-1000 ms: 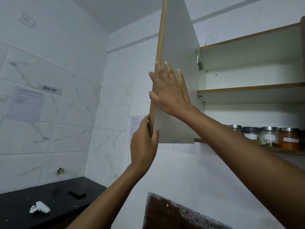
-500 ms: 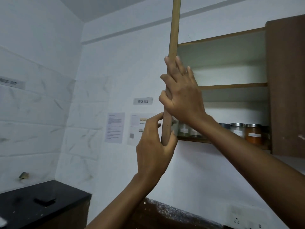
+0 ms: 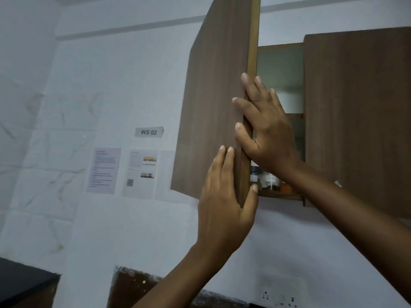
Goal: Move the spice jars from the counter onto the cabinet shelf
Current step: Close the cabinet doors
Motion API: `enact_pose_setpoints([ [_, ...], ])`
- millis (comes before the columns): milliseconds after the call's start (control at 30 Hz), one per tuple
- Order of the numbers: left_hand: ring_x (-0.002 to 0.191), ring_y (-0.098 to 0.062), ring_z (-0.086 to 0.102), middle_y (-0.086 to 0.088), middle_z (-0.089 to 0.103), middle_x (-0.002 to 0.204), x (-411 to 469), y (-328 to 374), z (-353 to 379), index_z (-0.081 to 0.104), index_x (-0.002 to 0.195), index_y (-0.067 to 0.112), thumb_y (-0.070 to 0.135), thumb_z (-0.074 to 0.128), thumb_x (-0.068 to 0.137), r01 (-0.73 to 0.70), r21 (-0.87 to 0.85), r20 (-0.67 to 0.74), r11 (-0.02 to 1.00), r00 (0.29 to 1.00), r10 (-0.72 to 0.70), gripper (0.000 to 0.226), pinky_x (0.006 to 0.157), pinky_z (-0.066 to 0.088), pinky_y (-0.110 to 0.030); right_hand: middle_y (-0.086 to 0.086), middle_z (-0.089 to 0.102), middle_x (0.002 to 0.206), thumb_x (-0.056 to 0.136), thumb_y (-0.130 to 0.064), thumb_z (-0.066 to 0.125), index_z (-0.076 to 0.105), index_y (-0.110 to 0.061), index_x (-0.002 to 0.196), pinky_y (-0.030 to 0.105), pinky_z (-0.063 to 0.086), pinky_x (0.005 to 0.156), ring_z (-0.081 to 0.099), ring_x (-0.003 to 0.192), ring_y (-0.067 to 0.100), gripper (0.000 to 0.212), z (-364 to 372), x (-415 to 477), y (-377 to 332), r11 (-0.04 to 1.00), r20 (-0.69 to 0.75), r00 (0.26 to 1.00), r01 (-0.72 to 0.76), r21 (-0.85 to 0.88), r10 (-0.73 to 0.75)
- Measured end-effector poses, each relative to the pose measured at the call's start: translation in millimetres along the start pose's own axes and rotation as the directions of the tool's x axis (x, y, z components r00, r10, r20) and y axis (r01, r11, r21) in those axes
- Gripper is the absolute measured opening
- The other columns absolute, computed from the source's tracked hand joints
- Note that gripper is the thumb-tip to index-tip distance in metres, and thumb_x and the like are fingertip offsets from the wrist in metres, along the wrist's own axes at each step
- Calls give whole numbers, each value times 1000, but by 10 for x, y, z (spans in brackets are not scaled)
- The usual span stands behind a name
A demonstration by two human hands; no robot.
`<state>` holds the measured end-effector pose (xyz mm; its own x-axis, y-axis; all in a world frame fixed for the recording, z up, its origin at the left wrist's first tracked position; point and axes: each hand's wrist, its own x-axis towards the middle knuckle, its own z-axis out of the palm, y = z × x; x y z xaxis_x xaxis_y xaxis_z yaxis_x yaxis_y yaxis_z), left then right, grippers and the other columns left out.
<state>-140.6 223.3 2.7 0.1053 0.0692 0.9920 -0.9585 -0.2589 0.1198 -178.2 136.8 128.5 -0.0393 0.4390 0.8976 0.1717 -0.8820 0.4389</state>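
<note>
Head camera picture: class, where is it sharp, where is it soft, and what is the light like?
Head view: the WS 02 label reads sharply; small print on the papers is too soft to read; the jars sit dim and blurred in the shaded gap past the door; light is even and bluish, no glare.

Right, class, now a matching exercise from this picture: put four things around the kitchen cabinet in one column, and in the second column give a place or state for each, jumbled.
Column one
1. left door
2. right door
3. jars
4. WS 02 label

Column two
a. stuck on the wall, left of both doors
b. shut
c. on the bottom shelf, seen through the gap
d. part open, swung outward

Pairs: 1-d, 2-b, 3-c, 4-a
</note>
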Motion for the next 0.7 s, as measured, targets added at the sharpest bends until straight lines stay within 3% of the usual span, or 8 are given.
enact_pose_setpoints([
  [233,146,-21,9,0,10,159,-87,146,901,14,150,20,38,49,91,12,73,66,997,998,-17,70,115,25,-42,12,22,154,91,-34,34,41,-6,138,42,15,117,19,143,26,55,-65,-450,811,997,68,995,-65,-30,67],
  [467,143,-34,19,-15,20,156,-122,176,1527,22,148,9,28,58,91,25,225,60,974,997,-39,70,111,28,-50,10,20,155,91,-37,31,35,-9,142,44,12,116,19,143,24,58,-18,-733,1335,989,117,990,-70,-127,85],
  [700,143,-37,15,-19,16,155,-154,76,2092,13,148,7,32,49,94,24,370,71,929,996,-54,69,113,21,-52,2,17,156,91,-43,28,31,-15,144,45,22,110,16,143,26,60,62,-962,1743,970,152,978,-110,-216,144],
])
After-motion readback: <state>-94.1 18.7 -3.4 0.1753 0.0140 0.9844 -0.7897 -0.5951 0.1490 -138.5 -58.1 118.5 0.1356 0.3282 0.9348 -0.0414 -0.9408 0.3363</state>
